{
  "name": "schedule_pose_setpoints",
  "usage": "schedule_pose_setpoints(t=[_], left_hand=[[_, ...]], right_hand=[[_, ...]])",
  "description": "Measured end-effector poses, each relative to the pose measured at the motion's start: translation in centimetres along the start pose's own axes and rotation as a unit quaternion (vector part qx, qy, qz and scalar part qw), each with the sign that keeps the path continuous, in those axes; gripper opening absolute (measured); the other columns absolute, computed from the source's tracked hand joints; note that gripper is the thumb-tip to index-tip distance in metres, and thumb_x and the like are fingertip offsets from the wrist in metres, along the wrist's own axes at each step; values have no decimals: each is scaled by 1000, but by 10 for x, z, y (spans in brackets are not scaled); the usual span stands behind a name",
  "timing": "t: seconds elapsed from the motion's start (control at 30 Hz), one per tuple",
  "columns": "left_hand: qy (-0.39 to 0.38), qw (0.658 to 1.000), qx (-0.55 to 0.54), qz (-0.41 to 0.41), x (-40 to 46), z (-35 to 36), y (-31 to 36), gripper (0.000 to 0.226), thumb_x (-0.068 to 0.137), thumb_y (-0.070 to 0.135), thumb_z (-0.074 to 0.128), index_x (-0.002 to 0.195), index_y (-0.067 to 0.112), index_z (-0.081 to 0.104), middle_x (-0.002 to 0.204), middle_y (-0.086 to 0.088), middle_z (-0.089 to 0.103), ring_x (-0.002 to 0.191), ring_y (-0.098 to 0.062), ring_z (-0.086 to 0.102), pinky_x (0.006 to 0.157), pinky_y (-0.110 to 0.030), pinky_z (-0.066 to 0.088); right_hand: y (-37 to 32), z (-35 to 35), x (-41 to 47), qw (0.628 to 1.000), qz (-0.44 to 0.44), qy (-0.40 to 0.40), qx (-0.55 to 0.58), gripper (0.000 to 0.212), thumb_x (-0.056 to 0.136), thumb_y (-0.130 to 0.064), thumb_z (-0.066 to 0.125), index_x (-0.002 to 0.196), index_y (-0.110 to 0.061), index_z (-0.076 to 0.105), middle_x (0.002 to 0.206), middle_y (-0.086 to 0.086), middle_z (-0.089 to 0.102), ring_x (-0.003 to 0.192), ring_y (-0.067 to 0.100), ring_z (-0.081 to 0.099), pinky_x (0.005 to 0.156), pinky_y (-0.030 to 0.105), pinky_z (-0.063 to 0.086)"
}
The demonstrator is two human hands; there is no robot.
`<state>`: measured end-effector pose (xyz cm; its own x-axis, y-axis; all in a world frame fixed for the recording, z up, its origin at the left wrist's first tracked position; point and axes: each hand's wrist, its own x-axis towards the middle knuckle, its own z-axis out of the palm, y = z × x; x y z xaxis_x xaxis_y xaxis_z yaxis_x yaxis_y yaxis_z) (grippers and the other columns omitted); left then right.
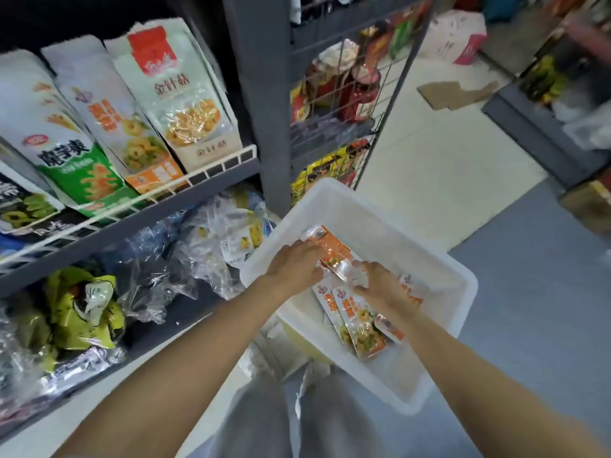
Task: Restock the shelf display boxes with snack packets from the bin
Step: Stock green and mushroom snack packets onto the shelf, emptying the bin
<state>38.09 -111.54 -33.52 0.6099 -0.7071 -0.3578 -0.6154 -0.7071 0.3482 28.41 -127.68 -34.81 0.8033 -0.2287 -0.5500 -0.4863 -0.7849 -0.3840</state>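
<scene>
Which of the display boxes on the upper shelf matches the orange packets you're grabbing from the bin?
The middle display box, with the orange base panel. The box left of it is green-fronted, and the one right of it has a red top label and beige base.

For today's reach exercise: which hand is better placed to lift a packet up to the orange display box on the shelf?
Probably the left hand. It already lies on the orange packets in the white bin, and the orange display box is on its side. The right hand would have to cross over.

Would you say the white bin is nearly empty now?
Nearly: the white bin holds a few orange snack packets, with bare floor showing.
</scene>
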Motion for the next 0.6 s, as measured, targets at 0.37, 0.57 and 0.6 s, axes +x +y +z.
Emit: schedule_pose_setpoints(t=[0.37, 0.57, 0.6], left_hand=[[-88, 992, 61, -69, 33, 71, 23, 88, 88, 47, 57, 150, 25, -1, 158, -2, 3, 146, -26, 1, 109, -55, 20], [-40, 978, 175, -106, 43, 73, 50, 70, 88, 44, 58, 143, 12, 28, 140, -21, 33, 130, -43, 33, 105, -52, 29], [-40, 975, 194, -103, 43, 74, 52, 63, 91, 39, 55, 141, 9, 30, 138, -24, 35, 128, -44, 35, 104, -50, 30]], right_hand=[[48, 37, 10, 999, -12, -42, -19, 77, 91, -19, 57, 151, -28, 8, 159, -2, 0, 144, 22, 14, 110, 38, 29], [73, 46, -5, 993, 97, 44, -59, 85, 83, -20, 66, 148, -25, 12, 156, 15, -8, 143, 37, -8, 115, 47, 12], [76, 45, -7, 992, 116, 27, -46, 89, 82, -23, 68, 149, -27, 8, 155, 18, -13, 143, 39, -10, 115, 49, 11]])
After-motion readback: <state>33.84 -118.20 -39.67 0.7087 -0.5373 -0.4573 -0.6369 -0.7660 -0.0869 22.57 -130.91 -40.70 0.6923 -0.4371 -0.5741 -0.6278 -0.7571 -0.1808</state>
